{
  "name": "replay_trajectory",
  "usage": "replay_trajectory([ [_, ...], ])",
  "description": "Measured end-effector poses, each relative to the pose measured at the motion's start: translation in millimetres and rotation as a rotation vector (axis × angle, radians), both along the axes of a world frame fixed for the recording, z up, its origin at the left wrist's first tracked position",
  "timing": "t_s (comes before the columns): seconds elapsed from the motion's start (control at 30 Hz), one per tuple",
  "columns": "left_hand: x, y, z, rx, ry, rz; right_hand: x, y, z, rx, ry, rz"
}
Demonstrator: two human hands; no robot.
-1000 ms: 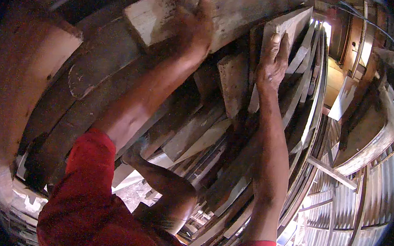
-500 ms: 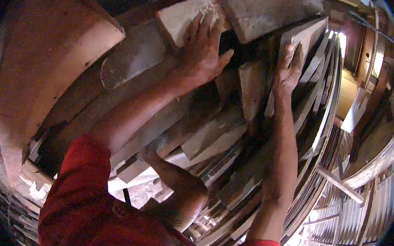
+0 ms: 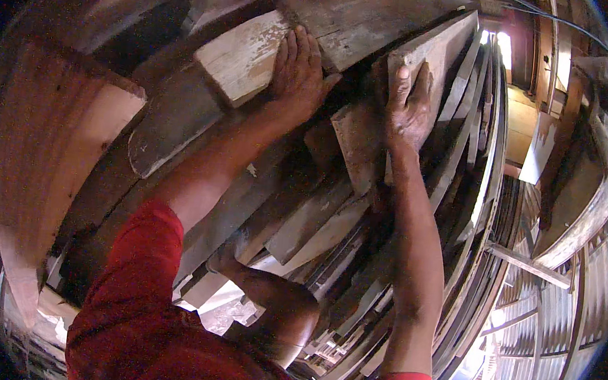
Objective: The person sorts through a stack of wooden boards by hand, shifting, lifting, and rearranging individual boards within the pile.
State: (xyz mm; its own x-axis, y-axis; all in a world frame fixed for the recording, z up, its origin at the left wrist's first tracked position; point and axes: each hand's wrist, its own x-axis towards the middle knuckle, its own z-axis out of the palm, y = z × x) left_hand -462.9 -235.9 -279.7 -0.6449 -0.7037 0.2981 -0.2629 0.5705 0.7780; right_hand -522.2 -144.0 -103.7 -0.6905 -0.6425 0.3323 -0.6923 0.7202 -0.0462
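Note:
Bare and outstretched, my left hand (image 3: 300, 79) lies at the right edge of a pale, worn board end (image 3: 246, 57), its fingers pointing up and its thumb apart. My right hand (image 3: 408, 116) rests against the end of a long upright-leaning plank (image 3: 447, 48), thumb and fingers extended along the wood. Neither hand visibly wraps round a board. Between the hands a shorter board end (image 3: 356, 140) sticks out of the stack. A wide grey board (image 3: 375, 17) lies above both hands. The far ends of the boards are hidden.
A thick reddish-brown slab (image 3: 57, 149) stands on the left. Many long planks (image 3: 490, 133) lean in a row on the right. Beyond them are a wooden crosspiece (image 3: 530, 265) and corrugated sheet wall (image 3: 549, 338). My bent knee (image 3: 287, 314) is below, among timber.
The view has shifted, so the boards appear farther left. My left hand has moved from the middle of the pale board to its right edge. My right hand stays on the same plank.

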Motion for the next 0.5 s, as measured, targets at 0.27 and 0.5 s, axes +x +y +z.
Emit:
replay_trajectory([
  [0.27,-25,-13,-6,-0.156,-0.005,-0.104,-1,9,4,0.069,0.068,-0.014],
  [0.5,-46,-20,-20,-0.318,-0.147,-0.104,2,4,-2,-0.004,-0.022,-0.040],
])
